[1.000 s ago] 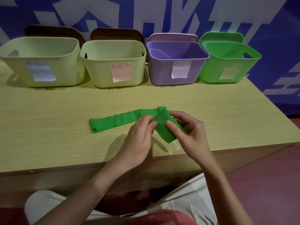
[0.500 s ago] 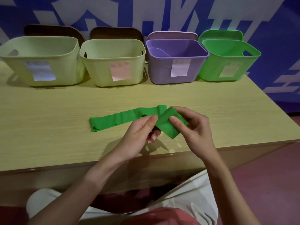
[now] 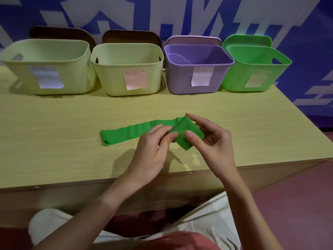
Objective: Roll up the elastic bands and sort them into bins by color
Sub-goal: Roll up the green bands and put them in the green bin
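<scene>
Head view, both hands' grip [image 3: 180, 137] pinching folded green band [image 3: 137, 131], bin labels [image 3: 135, 78] illegible

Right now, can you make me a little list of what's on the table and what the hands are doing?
band: green elastic band, right end folded over, the rest lying flat on the table
left hand: left hand pinches the folded end
right hand: right hand grips the folded end, thumb on top
bins: two pale yellow-green bins, one purple bin, one green bin, in a row at the back
labels: a paper label on each bin, writing too blurry to read
matching bin: the green bin, far right
</scene>
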